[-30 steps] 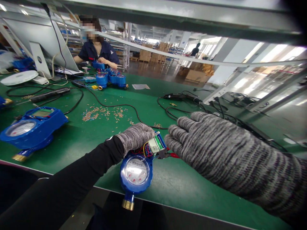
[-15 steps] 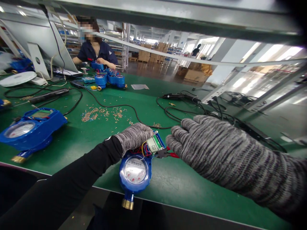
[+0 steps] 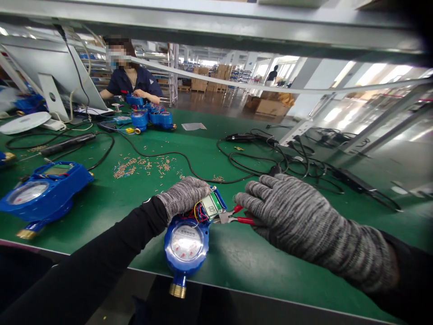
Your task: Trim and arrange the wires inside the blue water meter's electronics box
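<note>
Green bench [image 3: 101, 198]: left hand [image 3: 184, 195] clamps the open blue meter [image 3: 185, 241], wires showing; right hand [image 3: 287, 212] grips red pliers [image 3: 233, 217].

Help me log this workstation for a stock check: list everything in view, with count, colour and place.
water meter: one, blue with brass fitting, near bench edge, cover off, wires and small display exposed
pliers: one, red handles, tips at the display
second water meter: one, blue, left on the bench
distant water meters: several, blue, far end by a seated person
small screws: many, brass-coloured, scattered mid-bench
cables: several, black, across the bench
electric screwdriver: one, black, far left
monitor: one, grey, back turned, far left
bench mat: one, green
left hand: grey knit glove, on the open meter
right hand: grey knit glove, holding the pliers
</note>
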`<state>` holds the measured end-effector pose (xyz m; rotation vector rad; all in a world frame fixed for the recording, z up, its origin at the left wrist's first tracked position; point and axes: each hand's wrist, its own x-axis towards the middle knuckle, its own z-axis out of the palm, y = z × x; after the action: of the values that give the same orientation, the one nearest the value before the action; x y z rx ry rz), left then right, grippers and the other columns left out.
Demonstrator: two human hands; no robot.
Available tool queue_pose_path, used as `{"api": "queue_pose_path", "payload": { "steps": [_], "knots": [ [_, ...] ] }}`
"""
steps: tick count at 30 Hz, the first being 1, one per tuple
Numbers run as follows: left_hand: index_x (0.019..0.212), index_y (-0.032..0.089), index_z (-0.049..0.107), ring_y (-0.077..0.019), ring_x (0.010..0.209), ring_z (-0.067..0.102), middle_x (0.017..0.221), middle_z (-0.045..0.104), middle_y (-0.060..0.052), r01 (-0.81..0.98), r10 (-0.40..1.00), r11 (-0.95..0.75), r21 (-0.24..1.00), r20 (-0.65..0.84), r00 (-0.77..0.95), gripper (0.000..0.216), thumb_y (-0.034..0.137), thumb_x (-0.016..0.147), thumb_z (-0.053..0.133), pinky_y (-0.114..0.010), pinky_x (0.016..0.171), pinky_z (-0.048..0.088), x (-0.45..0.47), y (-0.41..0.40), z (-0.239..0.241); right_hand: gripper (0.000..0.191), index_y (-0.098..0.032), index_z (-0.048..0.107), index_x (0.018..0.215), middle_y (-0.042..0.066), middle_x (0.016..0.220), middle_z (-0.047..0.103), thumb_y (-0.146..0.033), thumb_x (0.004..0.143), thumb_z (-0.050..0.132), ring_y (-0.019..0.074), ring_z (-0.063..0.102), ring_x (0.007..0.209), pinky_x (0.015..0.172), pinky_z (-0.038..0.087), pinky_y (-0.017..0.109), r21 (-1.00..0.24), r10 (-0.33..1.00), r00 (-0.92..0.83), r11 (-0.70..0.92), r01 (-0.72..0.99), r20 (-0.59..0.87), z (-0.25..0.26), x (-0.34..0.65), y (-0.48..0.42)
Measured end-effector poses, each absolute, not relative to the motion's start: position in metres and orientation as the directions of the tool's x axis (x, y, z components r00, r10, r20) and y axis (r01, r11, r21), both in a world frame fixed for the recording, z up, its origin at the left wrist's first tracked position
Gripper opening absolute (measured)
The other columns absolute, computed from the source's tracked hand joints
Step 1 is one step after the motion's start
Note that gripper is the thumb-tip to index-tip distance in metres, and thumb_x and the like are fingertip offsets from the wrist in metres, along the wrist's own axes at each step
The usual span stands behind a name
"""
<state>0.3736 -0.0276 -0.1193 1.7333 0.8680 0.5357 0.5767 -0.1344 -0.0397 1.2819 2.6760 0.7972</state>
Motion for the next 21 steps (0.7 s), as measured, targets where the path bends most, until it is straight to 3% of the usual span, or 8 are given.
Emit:
{"api": "queue_pose_path", "payload": {
  "steps": [16, 21],
  "knots": [
    [0.082, 0.011, 0.07, -0.0185, 0.075, 0.056, 0.081, 0.069, -0.007, 0.314, 0.793, -0.147, 0.938, -0.078, 0.604, 0.032, 0.042, 0.075, 0.062, -0.031, 0.071, 0.045, 0.3751, -0.0317, -0.1143, 0.017, -0.022, 0.071, 0.097, 0.008, 0.083, 0.069, -0.019, 0.083, 0.063, 0.0265, 0.061, 0.067, 0.056, 0.024, 0.032, 0.469, 0.844, -0.532, 0.446, 0.762, 0.062, -0.046, 0.5754, -0.141],
    [0.085, 0.01, 0.071, -0.0194, 0.079, 0.057, 0.085, 0.07, -0.009, 0.313, 0.81, -0.139, 0.94, -0.074, 0.582, 0.035, 0.043, 0.075, 0.063, -0.032, 0.075, 0.045, 0.3743, -0.0335, -0.1163, 0.019, -0.022, 0.071, 0.098, 0.009, 0.089, 0.07, -0.021, 0.081, 0.064, 0.0291, 0.062, 0.076, 0.06, 0.031, 0.034, 0.423, 0.845, -0.527, 0.448, 0.787, 0.085, -0.0486, 0.579, -0.14]
  ]
}}
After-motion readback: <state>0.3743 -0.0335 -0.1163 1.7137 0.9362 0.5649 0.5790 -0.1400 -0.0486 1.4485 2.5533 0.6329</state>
